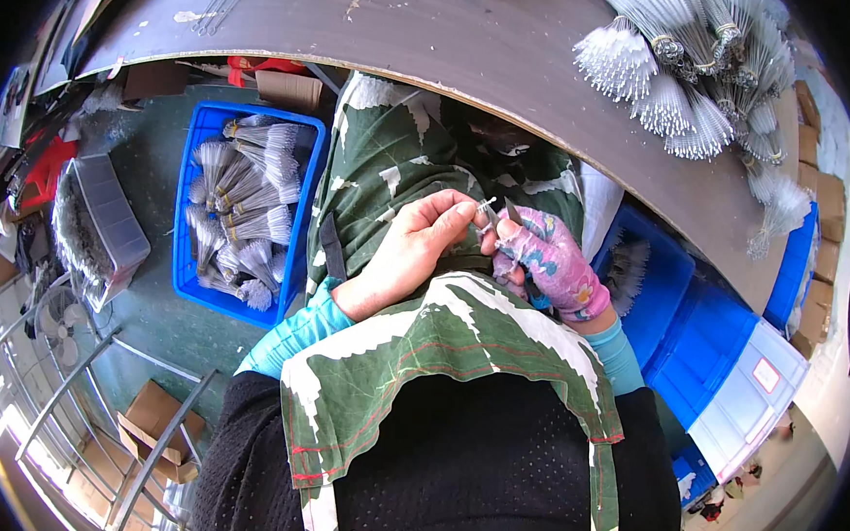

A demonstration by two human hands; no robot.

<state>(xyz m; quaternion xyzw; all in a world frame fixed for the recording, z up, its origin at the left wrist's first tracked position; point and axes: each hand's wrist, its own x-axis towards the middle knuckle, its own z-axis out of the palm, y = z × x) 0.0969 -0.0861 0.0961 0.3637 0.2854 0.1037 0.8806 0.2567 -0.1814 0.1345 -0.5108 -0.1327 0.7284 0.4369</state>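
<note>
Above my lap, both hands meet close together. My left hand [415,243] is bare, its thumb and fingers pinched around something small and pale that I cannot make out. My right hand [556,264] wears a pink flowered glove with bare fingertips. It is closed around a small hand tool [513,213] with a dark tip; a bit of blue shows below the palm, perhaps its handle. The fingers hide most of the tool, so its exact kind is unclear. A green and white camouflage apron [369,379] covers my front, under both wrists.
A brown table [439,33] curves ahead, with tied bundles of thin white-tipped wires [690,68] at its right. A blue crate [181,241] of similar bundles stands at left, near a clear bin [126,213] and metal rails [156,449]. Blue bins [703,331] stand at right.
</note>
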